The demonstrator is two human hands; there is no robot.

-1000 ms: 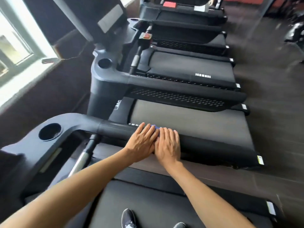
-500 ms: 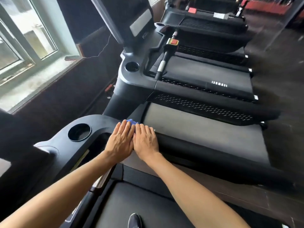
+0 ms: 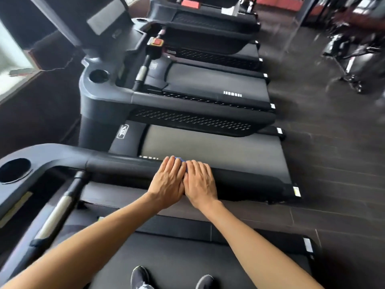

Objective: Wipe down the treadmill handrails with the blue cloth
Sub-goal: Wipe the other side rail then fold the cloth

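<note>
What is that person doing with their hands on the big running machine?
A person is standing on a treadmill and wiping its handrail. Both hands lie flat, side by side, on top of the rail: the left hand and the right hand. They are pressing down on a blue cloth, and only a small bit of it peeks out past the fingertips. More treadmills stand in a row beyond this one.

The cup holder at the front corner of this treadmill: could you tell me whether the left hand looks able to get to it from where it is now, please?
Probably yes. The left hand lies flat on the handrail, pressing the blue cloth beside the right hand. The rail runs bare to the cup holder, with nothing between them.
</note>
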